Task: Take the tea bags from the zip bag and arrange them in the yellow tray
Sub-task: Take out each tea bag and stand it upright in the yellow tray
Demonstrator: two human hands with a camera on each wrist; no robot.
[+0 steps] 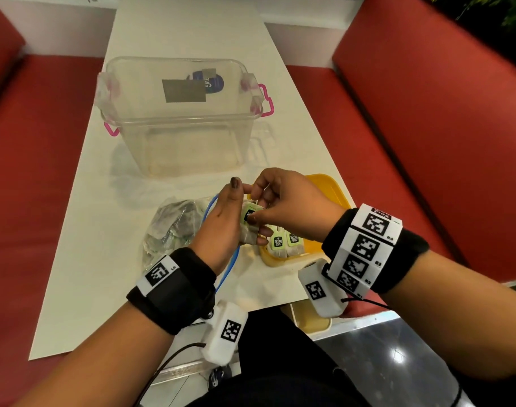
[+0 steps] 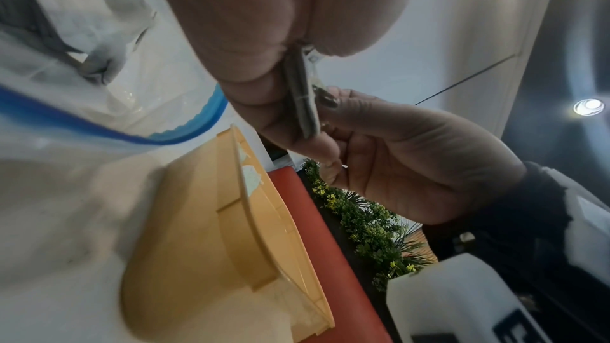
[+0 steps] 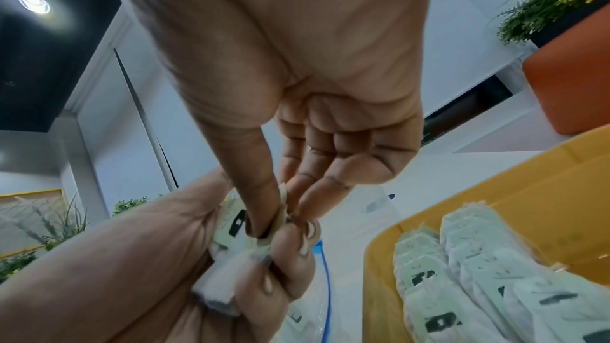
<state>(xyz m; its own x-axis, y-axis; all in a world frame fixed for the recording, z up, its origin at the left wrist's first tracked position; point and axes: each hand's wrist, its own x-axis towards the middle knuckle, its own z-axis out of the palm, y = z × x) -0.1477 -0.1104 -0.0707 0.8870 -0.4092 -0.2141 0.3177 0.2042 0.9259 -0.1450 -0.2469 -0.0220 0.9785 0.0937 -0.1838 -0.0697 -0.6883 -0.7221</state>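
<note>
While both hands (image 1: 239, 221) grip tea bags (image 1: 248, 227), tray rim (image 1: 336, 186) adjoins.

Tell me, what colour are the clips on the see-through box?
Pink. The clips on the clear box show best in the head view.

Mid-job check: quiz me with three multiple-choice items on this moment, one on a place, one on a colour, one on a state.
1. The zip bag lies:
A. left of the yellow tray
B. inside the clear tub
C. on the seat

2. The tub's latches are:
A. blue
B. pink
C. green

3. The left hand:
A. lies flat on the table
B. grips a stack of tea bags
C. hangs idle

Answers: 1 A, the head view shows the bag beside the tray. 2 B, both latches are pink. 3 B, its fingers curl round the stack while the right hand pinches at it.
</note>
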